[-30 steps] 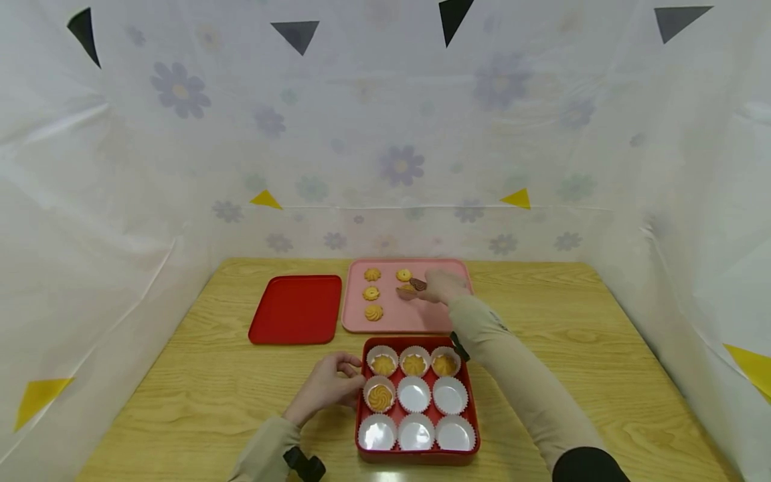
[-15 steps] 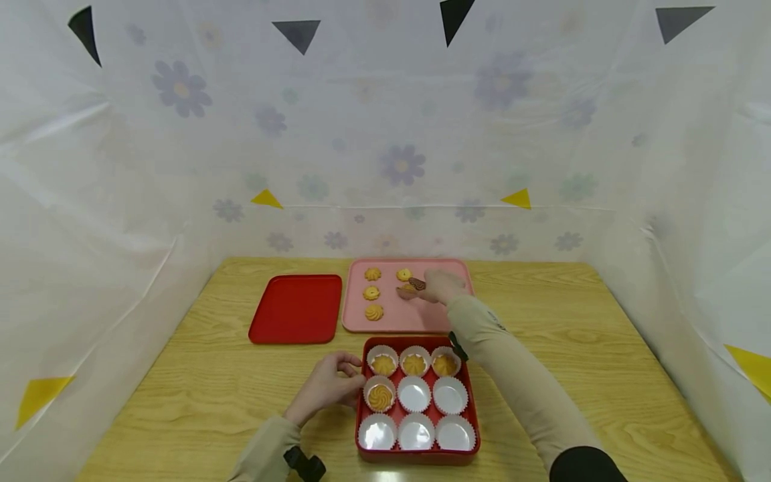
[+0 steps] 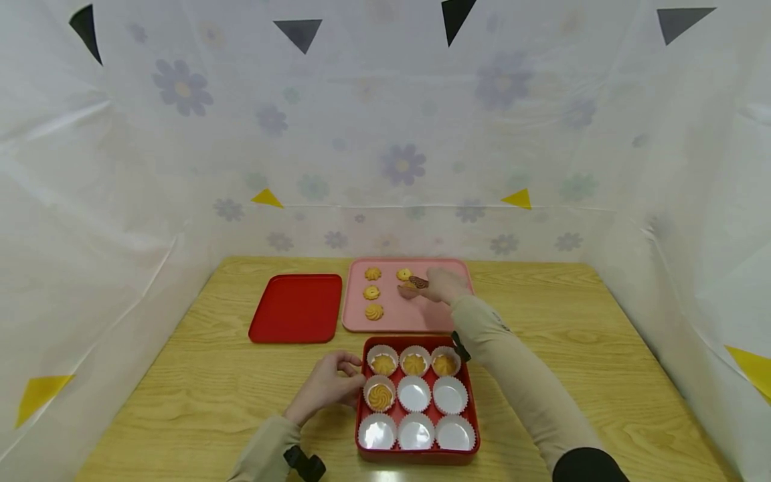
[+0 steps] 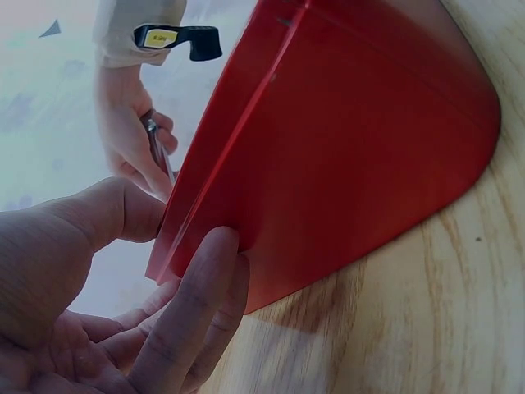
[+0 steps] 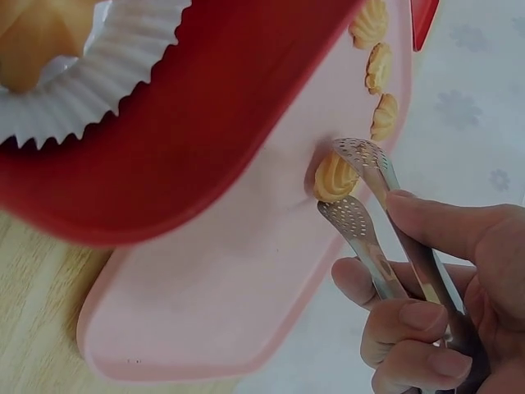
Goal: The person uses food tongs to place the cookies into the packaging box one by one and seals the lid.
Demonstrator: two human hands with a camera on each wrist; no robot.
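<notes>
On the pink tray (image 3: 394,323), midway along the far edge of the bench (image 3: 587,335), a small golden cookie (image 5: 335,178) with swirled, deeply piped ridges, set between the perforated ends of the metal tongs (image 5: 349,220). Around the tongs' handles, the right hand (image 3: 446,285), fingers curled and gripping; firmness of the tongs' pinch on the cookie, impossible to tell. Just beyond that cookie, a flower-shaped cookie (image 3: 404,274) with a pale spot at its middle; along the tray's left rim, three more golden cookies (image 3: 371,293) in a column, spaced apart. Toward the near side of the bench, a deep red box (image 3: 418,457) with nine white fluted paper cups (image 3: 450,395) in three rows of three: a cookie in each cup of the far row, another (image 3: 379,397) in the left cup of the middle row, plain white bottoms showing in the other five. At the box's left wall, toward its far-left corner, the left hand (image 3: 328,387), holding the rim between thumb and fingers. Between the pink tray's near rim and the box's far wall, only a narrow strip of wood; likewise a slim gap between the pink tray and the flat red tray (image 3: 296,309) toward the bench's far-left corner. More room sideways: broad wood-grained stretches out to the bench's left and right edges, the right one partly crossed by the tan right sleeve (image 3: 518,375), slanting past the box's far-right corner. Right behind the far edge, a pale flower-printed sheet (image 3: 349,114).
</notes>
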